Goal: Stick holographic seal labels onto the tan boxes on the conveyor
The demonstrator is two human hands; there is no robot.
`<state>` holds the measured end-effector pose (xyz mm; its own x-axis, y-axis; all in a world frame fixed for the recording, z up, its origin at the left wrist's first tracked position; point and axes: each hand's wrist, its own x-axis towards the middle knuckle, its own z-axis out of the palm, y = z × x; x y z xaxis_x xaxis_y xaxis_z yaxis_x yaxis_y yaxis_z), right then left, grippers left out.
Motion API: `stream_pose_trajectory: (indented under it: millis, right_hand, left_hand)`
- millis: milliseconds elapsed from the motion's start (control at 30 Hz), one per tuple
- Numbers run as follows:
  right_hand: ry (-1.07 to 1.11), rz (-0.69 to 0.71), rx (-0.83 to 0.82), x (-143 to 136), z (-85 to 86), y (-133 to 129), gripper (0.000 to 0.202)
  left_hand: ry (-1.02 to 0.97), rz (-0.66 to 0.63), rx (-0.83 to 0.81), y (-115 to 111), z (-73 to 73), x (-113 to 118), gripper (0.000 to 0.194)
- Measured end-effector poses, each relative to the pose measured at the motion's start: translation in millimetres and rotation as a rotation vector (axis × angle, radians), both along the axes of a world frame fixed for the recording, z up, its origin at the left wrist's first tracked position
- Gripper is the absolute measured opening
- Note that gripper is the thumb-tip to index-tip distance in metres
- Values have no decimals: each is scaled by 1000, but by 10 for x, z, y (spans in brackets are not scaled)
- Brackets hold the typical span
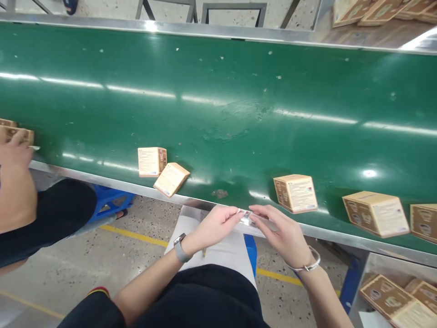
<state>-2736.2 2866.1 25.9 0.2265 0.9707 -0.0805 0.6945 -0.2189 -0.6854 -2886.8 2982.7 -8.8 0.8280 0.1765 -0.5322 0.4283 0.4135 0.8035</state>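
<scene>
At the near metal edge of the green table, my left hand (218, 224) and my right hand (282, 230) meet over a small shiny piece (246, 217), silvery or see-through with a bit of red. Thumb and fingers of both hands are closed on its two ends; what exactly it is cannot be made out. A brown-and-cream printed box (296, 193) stands to the right of my right hand. Two more boxes, one upright (152, 161) and one turned at an angle (171, 179), lie left of my left hand, touching or nearly so.
The long green work surface (218, 118) runs across the view. Further right along its edge stand more boxes (376, 214). A co-worker's hand (15, 148) holds boxes at far left. Boxes lie in a bin (375, 259) at lower right, and others (382, 11) lie at upper right.
</scene>
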Motion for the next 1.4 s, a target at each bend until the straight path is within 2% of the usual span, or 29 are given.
stream_pose_trajectory:
  millis: [133, 233, 300, 367, 433, 500, 567, 600, 633, 733, 867, 933, 1033, 1400]
  right_hand:
    - [-150, 49, 44, -192, -52, 83, 11]
    - [-238, 8, 85, -409, -122, 154, 9]
    - [-213, -44, 118, -579, -186, 178, 9]
    - [-99, -143, 134, -760, -266, 182, 8]
    - [81, -360, 115, -937, -374, 190, 6]
    - [292, -695, 87, -1079, -518, 243, 9]
    - [489, -984, 96, -1153, -686, 364, 21]
    - [572, -1057, 115, -1159, -767, 448, 31]
    - [637, -1076, 136, -1145, -841, 541, 39]
    - [695, -993, 192, -1029, -977, 802, 54]
    - [571, -1005, 239, -896, -984, 923, 44]
    - [529, -1036, 224, -880, -966, 889, 35]
    - [479, -1034, 185, -878, -958, 816, 34]
    - [161, -910, 123, -803, -939, 747, 25]
  left_hand:
    - [43, -8, 73, 52, 8, -162, 38]
    - [73, 4, 107, 97, -23, -284, 37]
    - [91, 30, 97, 128, -55, -380, 36]
    - [125, 52, 107, 171, -88, -494, 35]
    - [169, 38, 177, 236, -118, -632, 36]
    - [167, -17, 319, 324, -152, -786, 35]
    - [82, -86, 486, 421, -197, -937, 32]
    - [17, -124, 566, 465, -224, -1003, 30]
    - [-47, -167, 636, 504, -255, -1058, 28]
    - [-170, -342, 786, 570, -360, -1128, 29]
    - [-237, -508, 892, 550, -484, -1022, 32]
    - [-248, -524, 920, 517, -520, -946, 33]
    - [-241, -524, 933, 474, -533, -875, 33]
    - [-264, -539, 855, 461, -481, -822, 36]
